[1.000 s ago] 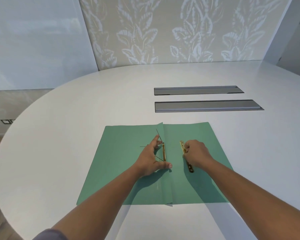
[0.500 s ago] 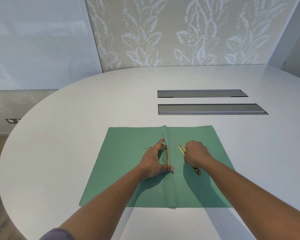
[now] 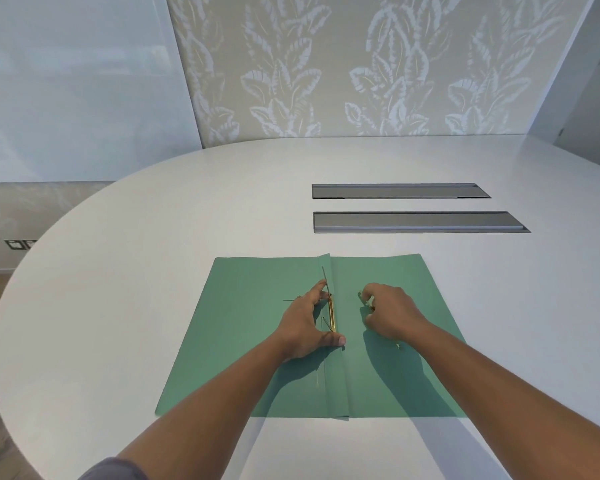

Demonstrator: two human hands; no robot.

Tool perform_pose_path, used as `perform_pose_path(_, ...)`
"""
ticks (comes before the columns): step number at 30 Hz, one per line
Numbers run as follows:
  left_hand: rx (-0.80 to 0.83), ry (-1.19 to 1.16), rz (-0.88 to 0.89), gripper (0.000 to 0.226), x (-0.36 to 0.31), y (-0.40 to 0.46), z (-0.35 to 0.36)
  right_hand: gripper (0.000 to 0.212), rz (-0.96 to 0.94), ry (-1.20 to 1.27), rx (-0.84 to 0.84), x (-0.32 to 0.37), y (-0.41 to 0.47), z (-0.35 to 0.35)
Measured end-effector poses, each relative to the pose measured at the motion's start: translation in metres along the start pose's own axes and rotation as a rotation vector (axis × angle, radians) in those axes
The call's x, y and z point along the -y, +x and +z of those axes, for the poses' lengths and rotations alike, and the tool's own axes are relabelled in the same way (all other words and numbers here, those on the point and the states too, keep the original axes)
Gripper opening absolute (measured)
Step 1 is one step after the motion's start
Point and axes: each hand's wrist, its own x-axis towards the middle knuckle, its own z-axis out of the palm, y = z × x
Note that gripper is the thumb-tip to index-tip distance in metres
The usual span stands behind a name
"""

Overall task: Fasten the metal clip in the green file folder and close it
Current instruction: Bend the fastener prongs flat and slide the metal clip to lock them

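Note:
A green file folder (image 3: 250,341) lies open and flat on the white table, spine running away from me. A gold metal clip base (image 3: 331,315) sits along the spine, with thin prongs sticking up beside it. My left hand (image 3: 303,327) presses flat on the folder just left of the spine, index finger and thumb bracketing the clip base. My right hand (image 3: 390,315) is on the right flap, fingers curled over a loose gold clip bar (image 3: 398,345); only its ends peek out from under the hand.
The white oval table (image 3: 153,237) has two long grey recessed cable hatches (image 3: 416,222) beyond the folder. A patterned wall stands behind. The table's curved edge falls off at left, with floor and wall sockets (image 3: 20,244) below.
My right hand has closed further over the loose gold bar, covering most of it, and the bar has turned slightly. My left hand has stayed in place on the spine.

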Motion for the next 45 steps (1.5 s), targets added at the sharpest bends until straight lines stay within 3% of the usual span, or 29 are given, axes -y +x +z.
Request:
perform_pose_path(3,0.007,-0.004,0.002,0.127,0.000,0.000,-0.001,0.037,-0.038,-0.065,0.006,-0.001,0.000,0.000)
perform_pose_path(8,0.046,-0.029,0.011,0.124,-0.001,0.000,-0.003,0.019,-0.001,-0.097,-0.007,0.000,-0.005,0.001)
perform_pose_path(11,0.049,-0.015,0.022,0.124,0.001,0.001,-0.003,0.027,-0.032,-0.066,-0.014,0.002,-0.006,0.001)
perform_pose_path(16,0.038,-0.007,0.039,0.121,0.003,0.002,-0.002,0.054,-0.065,0.432,-0.113,0.016,-0.011,-0.006)
perform_pose_path(21,0.041,0.051,0.054,0.121,0.004,0.002,-0.001,0.033,-0.024,0.655,-0.211,0.032,-0.009,-0.013)
perform_pose_path(35,0.043,0.128,0.036,0.120,0.003,0.005,-0.001,0.020,-0.050,0.594,-0.273,0.037,-0.010,-0.014)
perform_pose_path(45,0.043,0.145,0.036,0.118,0.002,0.004,-0.001,0.021,-0.088,0.694,-0.217,0.036,-0.015,-0.011)
